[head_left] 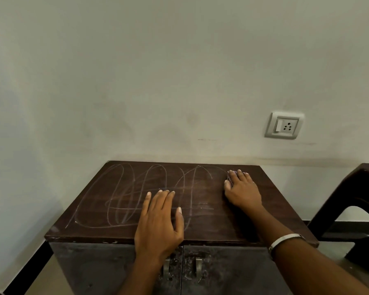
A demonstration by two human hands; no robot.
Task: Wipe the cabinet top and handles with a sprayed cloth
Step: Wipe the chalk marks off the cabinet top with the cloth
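With the right hand (242,189) pressing the cloth (230,175) under spread fingers and the left hand (158,218) flat, fingers apart, sweep leftward in overlapping strokes across the chalk loops (124,194) on the cabinet top (90,209).

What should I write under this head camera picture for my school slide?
Right hand presses a cloth on the chalk-scribbled cabinet top; left hand rests flat.

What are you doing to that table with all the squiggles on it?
A person is cleaning the cabinet top. The right hand presses a small cloth near the back right corner. The left hand lies flat near the front edge. White scribbles cover the left and middle of the top. The two metal handles on the doors below are not being touched.
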